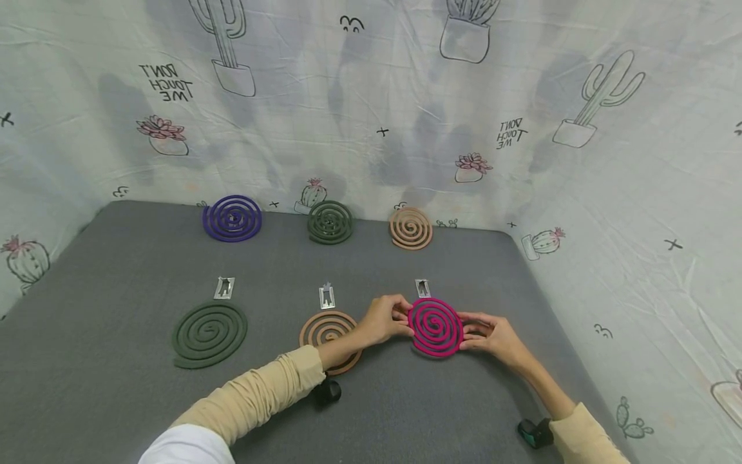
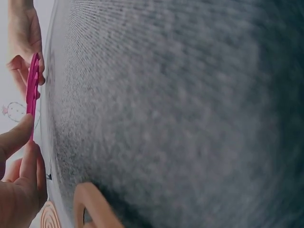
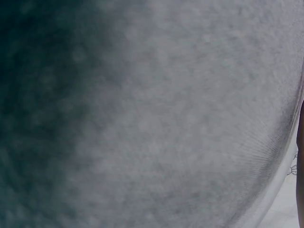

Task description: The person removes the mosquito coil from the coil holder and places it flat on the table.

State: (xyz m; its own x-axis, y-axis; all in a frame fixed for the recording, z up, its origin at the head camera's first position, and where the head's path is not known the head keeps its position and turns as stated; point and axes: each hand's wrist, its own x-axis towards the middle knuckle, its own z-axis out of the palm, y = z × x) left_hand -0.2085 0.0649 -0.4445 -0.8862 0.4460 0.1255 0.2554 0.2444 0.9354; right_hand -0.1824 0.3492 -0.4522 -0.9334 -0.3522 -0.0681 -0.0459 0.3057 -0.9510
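Observation:
A pink mosquito coil [image 1: 435, 321] is held between both hands over the right part of the grey table. My left hand [image 1: 385, 320] pinches its left edge, thumb and fingers at the rim. Opposite, my right hand [image 1: 490, 334] grips the right edge. Seen edge-on in the left wrist view, the pink coil [image 2: 32, 88] is a thin flat disc above the cloth. Just behind it lies a small metal coil stand [image 1: 423, 289]. Under my left forearm, a tan coil [image 1: 330, 336] is partly covered. The right wrist view shows mostly blurred cloth, with neither the coil nor the grip visible.
On the grey table [image 1: 394, 419], a green coil [image 1: 210, 329] lies at front left. Along the back are a purple coil [image 1: 233, 219], another green coil [image 1: 330, 222] and another tan coil [image 1: 411, 227]. Two more metal stands [image 1: 224, 288] lie mid-table. Patterned curtains [image 1: 371, 96] border the table.

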